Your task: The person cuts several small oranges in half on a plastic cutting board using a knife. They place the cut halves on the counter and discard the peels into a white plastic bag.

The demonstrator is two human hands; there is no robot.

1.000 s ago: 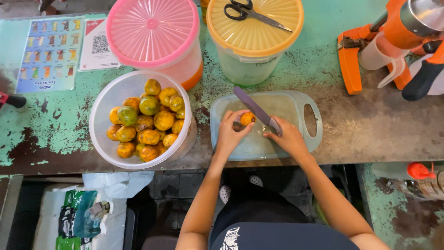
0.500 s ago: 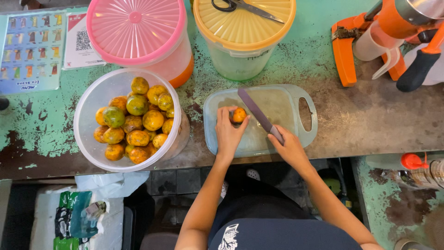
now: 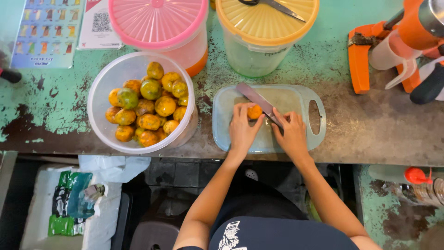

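Hands (image 3: 266, 129) by pink-lidded tub (image 3: 159, 25), blue card (image 3: 46, 30)

I can't see the knife (image 3: 259, 103) handle: my right hand (image 3: 290, 134) covers it. My left hand (image 3: 241, 130) hides part of the small orange fruit (image 3: 255, 111) on the cutting board (image 3: 296, 99). At the counter's (image 3: 370, 134) far edge, the picture's top cuts off the pink lid (image 3: 157, 21), yellow lid (image 3: 268, 23) and scissors (image 3: 273, 4). The orange juicer (image 3: 397, 51) runs off the right edge.
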